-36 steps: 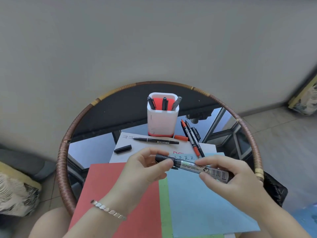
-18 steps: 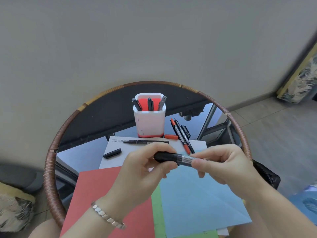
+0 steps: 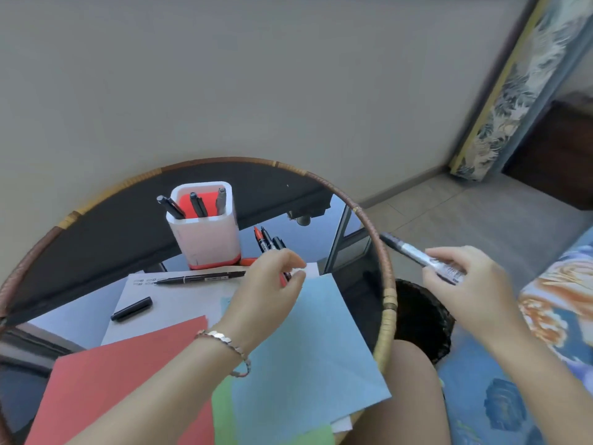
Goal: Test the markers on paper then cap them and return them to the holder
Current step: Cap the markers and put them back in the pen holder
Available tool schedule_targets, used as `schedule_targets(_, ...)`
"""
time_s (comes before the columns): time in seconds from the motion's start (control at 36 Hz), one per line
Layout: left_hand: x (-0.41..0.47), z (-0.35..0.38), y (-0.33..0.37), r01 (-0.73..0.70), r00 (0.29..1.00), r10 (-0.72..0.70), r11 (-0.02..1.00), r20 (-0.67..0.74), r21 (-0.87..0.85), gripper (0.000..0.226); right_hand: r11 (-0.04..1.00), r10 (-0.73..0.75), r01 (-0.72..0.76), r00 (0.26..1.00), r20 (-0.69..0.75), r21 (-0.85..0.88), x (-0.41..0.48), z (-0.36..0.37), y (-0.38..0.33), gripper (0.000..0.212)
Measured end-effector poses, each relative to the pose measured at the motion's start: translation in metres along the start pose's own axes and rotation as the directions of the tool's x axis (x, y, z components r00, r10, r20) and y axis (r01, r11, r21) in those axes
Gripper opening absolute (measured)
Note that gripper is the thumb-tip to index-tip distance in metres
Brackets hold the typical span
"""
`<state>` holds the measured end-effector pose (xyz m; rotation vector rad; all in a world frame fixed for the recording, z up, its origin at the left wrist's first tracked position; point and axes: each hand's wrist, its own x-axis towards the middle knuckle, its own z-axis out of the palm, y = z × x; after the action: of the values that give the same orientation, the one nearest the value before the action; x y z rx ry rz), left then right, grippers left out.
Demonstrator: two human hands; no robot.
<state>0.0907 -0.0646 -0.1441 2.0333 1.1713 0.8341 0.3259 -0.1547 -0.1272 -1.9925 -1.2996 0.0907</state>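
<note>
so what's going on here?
A person sits at a round glass table, working through markers. The right hand holds a grey marker out past the table's rim. The left hand pinches the near end of a red marker lying beside the white holder, which has three markers in it. A black pen and a loose black cap lie on the white paper.

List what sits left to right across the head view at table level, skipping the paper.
From left: loose black cap → white marker holder → left hand → right hand, gripping a grey marker.
</note>
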Motion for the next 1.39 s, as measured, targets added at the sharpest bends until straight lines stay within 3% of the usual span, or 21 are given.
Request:
schedule_targets(0.14, 0.019, 0.001, -0.016, -0.04, 0.995, 0.061, 0.965, -0.073, 0.259, 0.016, 0.934, 0.255, -0.224, 0.964, 0.079, -0.28, 0.044, 0.002, 0.06, 0.027)
schedule_targets(0.28, 0.031, -0.002, -0.022, 0.021, 1.0, -0.014, 0.928, -0.021, 0.372, 0.023, 0.908, 0.278, -0.191, 0.941, 0.195, -0.373, 0.058, 0.025, 0.066, 0.036)
schedule_targets(0.44, 0.042, 0.0, -0.025, 0.012, 0.989, -0.085, 0.866, 0.122, 0.501, 0.05, 0.992, 0.069, -0.045, 0.976, 0.206, -0.116, 0.043, 0.042, 0.017, 0.021)
schedule_targets(0.56, 0.041, -0.001, -0.026, 0.024, 0.982, -0.116, 0.858, 0.149, 0.513, 0.052, 0.998, -0.055, 0.054, 0.971, 0.232, 0.011, 0.027, 0.05, -0.013, 0.015)
schedule_targets(0.72, 0.032, -0.006, -0.027, 0.035, 0.985, -0.108, 0.886, 0.134, 0.462, 0.027, 0.99, -0.143, 0.127, 0.933, 0.33, 0.068, 0.019, 0.066, -0.042, 0.017)
schedule_targets(0.94, 0.026, -0.001, -0.028, 0.048, 0.998, -0.058, 0.811, -0.002, 0.583, 0.009, 0.982, -0.187, 0.165, 0.904, 0.385, 0.088, 0.029, 0.097, -0.071, 0.019)
schedule_targets(1.06, 0.028, 0.001, -0.022, 0.155, 0.987, -0.153, 0.82, -0.051, 0.552, 0.005, 0.985, -0.172, 0.15, 0.906, 0.387, 0.086, 0.035, 0.109, -0.078, 0.02)
schedule_targets(1.14, 0.026, -0.003, -0.016, 0.231, 0.972, -0.218, 0.855, -0.083, 0.465, 0.02, 0.989, -0.147, 0.125, 0.924, 0.354, 0.083, 0.037, 0.116, -0.078, 0.02)
schedule_targets(1.22, 0.016, -0.015, -0.011, 0.232, 0.97, -0.19, 0.909, -0.152, 0.346, 0.007, 0.99, -0.134, 0.115, 0.928, 0.347, 0.075, 0.035, 0.123, -0.078, 0.021)
schedule_targets(1.28, 0.006, -0.025, -0.01, 0.214, 0.97, -0.165, 0.93, -0.178, 0.3, 0.02, 0.991, -0.131, 0.119, 0.923, 0.362, 0.056, 0.034, 0.125, -0.079, 0.021)
schedule_targets(1.39, -0.02, -0.05, -0.009, 0.203, 0.966, -0.181, 0.973, -0.182, 0.11, 0.019, 0.987, -0.135, 0.158, 0.888, 0.439, -0.015, 0.033, 0.129, -0.082, 0.026)
